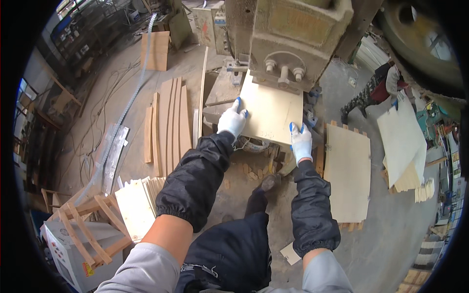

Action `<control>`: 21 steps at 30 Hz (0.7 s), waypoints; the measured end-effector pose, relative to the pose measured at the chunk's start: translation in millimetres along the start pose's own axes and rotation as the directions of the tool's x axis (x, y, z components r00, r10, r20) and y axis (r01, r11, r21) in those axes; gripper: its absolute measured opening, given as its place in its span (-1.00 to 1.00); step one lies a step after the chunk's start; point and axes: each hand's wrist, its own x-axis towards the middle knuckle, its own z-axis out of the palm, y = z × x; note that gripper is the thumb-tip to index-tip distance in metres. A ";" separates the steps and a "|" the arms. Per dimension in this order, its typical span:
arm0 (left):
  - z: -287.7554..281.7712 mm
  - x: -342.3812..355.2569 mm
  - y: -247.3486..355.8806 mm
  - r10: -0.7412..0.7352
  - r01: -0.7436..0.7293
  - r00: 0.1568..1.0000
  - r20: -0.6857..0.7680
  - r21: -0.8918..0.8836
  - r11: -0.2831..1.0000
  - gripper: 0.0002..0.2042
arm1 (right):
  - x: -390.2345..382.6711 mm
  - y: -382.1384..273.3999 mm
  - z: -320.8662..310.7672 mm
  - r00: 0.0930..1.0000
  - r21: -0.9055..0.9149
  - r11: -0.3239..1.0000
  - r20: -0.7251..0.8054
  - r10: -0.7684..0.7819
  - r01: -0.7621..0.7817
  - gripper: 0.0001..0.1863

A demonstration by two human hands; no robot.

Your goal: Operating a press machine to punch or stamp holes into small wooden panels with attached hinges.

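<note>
A pale plywood board (272, 110) lies flat on the bed of a large press, its far end beneath the heavy press head (281, 44). My left hand (232, 120), in a white glove with blue fingertips, grips the board's left edge. On the board's right near corner, my right hand (301, 141) is closed in a matching glove. Both hands have their undersides hidden, so I cannot see the fingers below the board. Large bolts (284, 75) stick out of the press head just above the board.
Stacked pale boards (348, 171) lie on wooden strips to my right. Long curved planks (171, 124) are on the floor at left, near a leaning stack of boards (139, 205) and a wooden frame (93, 229). Another person (378, 90) bends over sheets (403, 139) at the far right.
</note>
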 end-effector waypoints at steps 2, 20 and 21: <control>3.6 0.1 -5.5 0.043 -0.042 0.999 -0.030 0.029 0.999 -0.40 | -0.5 7.4 1.4 0.990 0.013 0.990 -0.020 -0.138 0.138 -0.52; -5.3 -2.9 13.3 -0.035 0.035 0.999 0.019 0.014 0.999 -0.41 | 2.3 -3.4 -4.3 1.000 0.031 1.000 -0.002 -0.003 0.003 -0.55; -4.9 -4.6 14.4 -0.047 0.046 0.998 0.033 0.011 0.999 -0.40 | 2.4 -0.8 -5.3 1.000 0.021 1.000 -0.001 -0.008 0.008 -0.55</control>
